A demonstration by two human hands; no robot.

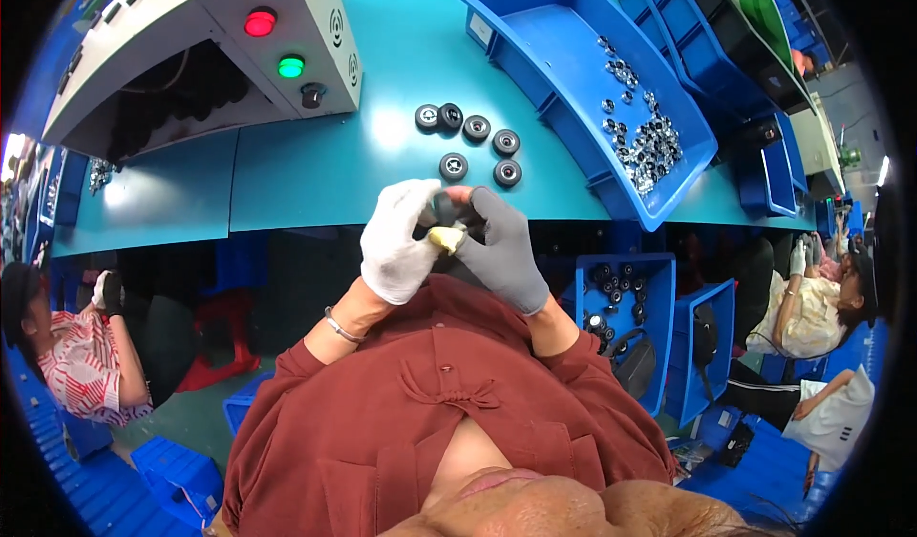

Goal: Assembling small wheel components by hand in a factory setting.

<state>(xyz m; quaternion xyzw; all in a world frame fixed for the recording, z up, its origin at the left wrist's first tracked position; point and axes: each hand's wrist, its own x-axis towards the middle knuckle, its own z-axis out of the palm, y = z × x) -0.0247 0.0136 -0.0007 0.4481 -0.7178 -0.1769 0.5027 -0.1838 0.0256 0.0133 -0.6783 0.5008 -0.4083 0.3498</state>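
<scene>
My left hand [396, 241], in a white glove with a yellowish thumb tip, and my right hand [501, 250], in a grey glove, meet in front of my chest at the table's near edge. Both are closed around a small black wheel [444, 208], mostly hidden by the fingers. Just beyond them, several small black wheels with silver or dark hubs lie on the green tabletop; the nearest are a silver-hubbed wheel [454, 166] and a dark-hubbed wheel [507, 173].
A white machine [220, 21] with red and green lights stands at left. A long blue tray [535, 69] at right holds shiny silver parts. Below the table edge, a blue bin [626, 260] contains more black wheels. Other people sit at both sides.
</scene>
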